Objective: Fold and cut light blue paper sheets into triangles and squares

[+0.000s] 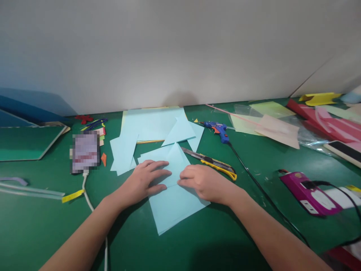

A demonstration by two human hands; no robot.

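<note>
Light blue paper [172, 209] lies on the green table before me, its upper part folded to a point. My left hand [146, 178] rests on its left side, fingers stretched out and spread over the sheet. On the right side my right hand [204, 182] is closed, its curled fingers and thumb pressed at the fold; whether an edge is pinched between them is partly hidden. A yellow utility knife [216, 163] with its blade out lies just beyond my right hand. More cut blue pieces [180, 131] lie behind the folded paper.
A blue glue gun [217, 128] trails a black cord [261, 188] down the right side. Farther right are a magenta power strip [308, 192], a phone [344, 152] and coloured sheets [278, 130]. A blurred-out device [85, 152] with a white cable [88, 199] lies left.
</note>
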